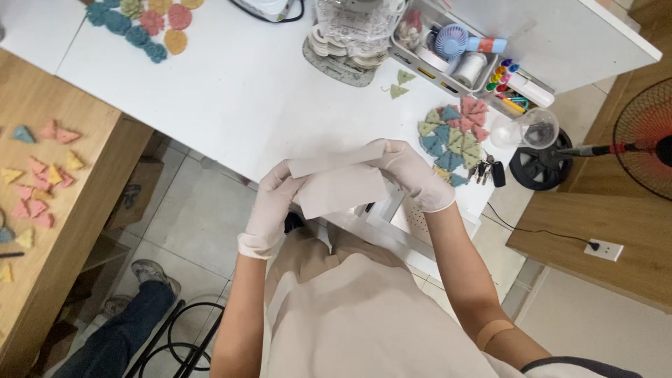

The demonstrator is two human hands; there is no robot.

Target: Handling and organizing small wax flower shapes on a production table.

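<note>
- Two gloved hands, left (pixel 269 203) and right (pixel 409 171), pinching opposite edges of beige cloth (pixel 341 183), held at chest height over white table (pixel 238 105) edge.
- Coloured triangle pieces (pixel 453 136) just beyond right hand.

Fan (pixel 647 143) cropped; fingers (pixel 381 162) behind sheet (pixel 339 187)

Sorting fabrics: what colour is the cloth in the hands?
Pale beige cloth, plain, seen in the head view.

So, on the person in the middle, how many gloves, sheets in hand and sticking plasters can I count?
white gloves: 2, on the left hand and the right hand
beige sheet: 1, held by both hands
sticking plaster: 1, on the right forearm
Total: 4
</note>
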